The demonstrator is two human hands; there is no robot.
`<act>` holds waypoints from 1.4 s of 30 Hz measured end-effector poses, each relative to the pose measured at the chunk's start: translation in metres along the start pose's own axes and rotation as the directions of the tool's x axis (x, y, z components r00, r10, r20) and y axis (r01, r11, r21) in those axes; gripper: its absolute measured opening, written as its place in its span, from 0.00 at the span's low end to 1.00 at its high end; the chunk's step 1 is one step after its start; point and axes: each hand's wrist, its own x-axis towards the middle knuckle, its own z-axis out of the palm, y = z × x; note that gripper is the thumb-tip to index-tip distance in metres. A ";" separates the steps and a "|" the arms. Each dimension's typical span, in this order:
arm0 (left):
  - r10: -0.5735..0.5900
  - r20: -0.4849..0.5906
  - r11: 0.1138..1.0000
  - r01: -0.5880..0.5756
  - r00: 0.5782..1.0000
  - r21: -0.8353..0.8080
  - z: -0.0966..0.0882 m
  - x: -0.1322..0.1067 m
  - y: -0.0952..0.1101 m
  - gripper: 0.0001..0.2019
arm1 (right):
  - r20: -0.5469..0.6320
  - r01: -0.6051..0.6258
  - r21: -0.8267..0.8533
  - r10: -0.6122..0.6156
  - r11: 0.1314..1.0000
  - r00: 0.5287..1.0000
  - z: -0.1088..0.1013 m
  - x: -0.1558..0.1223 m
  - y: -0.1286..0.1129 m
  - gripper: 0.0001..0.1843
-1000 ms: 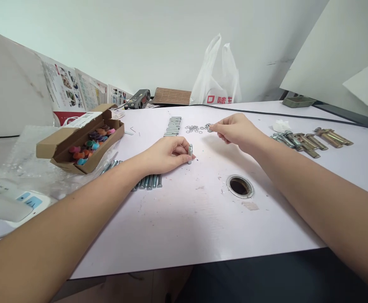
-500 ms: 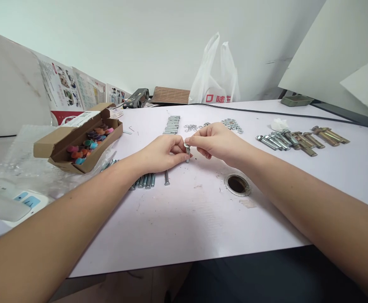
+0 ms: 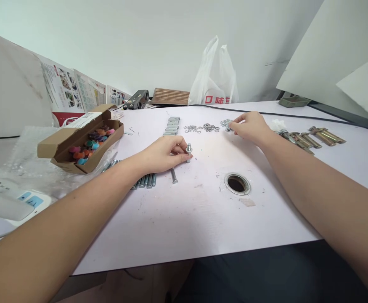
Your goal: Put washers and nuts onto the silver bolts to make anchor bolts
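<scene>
My left hand (image 3: 171, 155) pinches a silver expansion bolt (image 3: 189, 155) upright above the table, thumb and fingers closed round its sleeve. A washer sits round the bolt near its top, with the threaded end showing above. At the pile of silver nuts (image 3: 225, 123), my right hand (image 3: 248, 126) has its thumb and finger curled together at the pile's right side. Its fingertips touch the nuts; whether one is between them is hidden. A loose bolt (image 3: 174, 176) lies just below my left hand, beside a row of bolts (image 3: 147, 181) partly covered by my forearm.
Metal sleeves (image 3: 172, 125), spring washers (image 3: 191, 128) and flat washers (image 3: 211, 127) lie behind my hands. Brass-coloured expansion bolts (image 3: 325, 136) are at right. A round hole (image 3: 237, 184) opens in the table. A cardboard box (image 3: 57, 158) of colourful caps stands left; a black cable (image 3: 266, 112) crosses the back.
My right hand has left the bolt's top and moved right and back to the nuts. The washer and threaded end on the bolt now show. My left hand still holds the bolt.
</scene>
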 end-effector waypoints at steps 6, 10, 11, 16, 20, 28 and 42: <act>0.044 -0.016 0.994 -0.042 0.999 0.101 -0.001 -0.001 0.001 0.10 | 0.089 0.070 -0.284 -0.046 0.956 0.995 0.014 0.010 0.003 0.15; 0.052 -0.023 0.991 -0.049 0.998 0.124 0.000 -0.001 0.000 0.11 | 0.072 0.084 -0.343 -0.063 0.936 0.995 0.016 0.014 0.005 0.13; 0.051 -0.024 0.991 -0.048 0.998 0.129 0.000 -0.001 0.000 0.11 | 0.084 0.090 -0.344 -0.065 0.935 0.994 0.016 0.015 0.006 0.12; 0.054 -0.027 0.988 -0.050 0.998 0.143 -0.001 -0.002 0.001 0.12 | 0.123 0.125 -0.325 -0.089 0.938 0.988 0.012 0.013 0.009 0.11; 0.054 -0.024 0.988 -0.050 0.998 0.147 -0.001 -0.002 0.001 0.11 | 0.127 0.123 -0.349 -0.083 0.929 0.988 0.011 0.012 0.009 0.10; 0.079 -0.059 0.977 -0.066 0.995 0.201 -0.001 -0.001 0.001 0.11 | 0.204 0.227 -0.432 -0.151 0.873 0.967 0.006 0.001 -0.001 0.06; 0.083 -0.048 0.976 -0.071 0.995 0.206 -0.002 -0.003 0.003 0.11 | 0.172 0.232 0.370 -0.312 0.900 0.935 0.010 -0.049 -0.045 0.15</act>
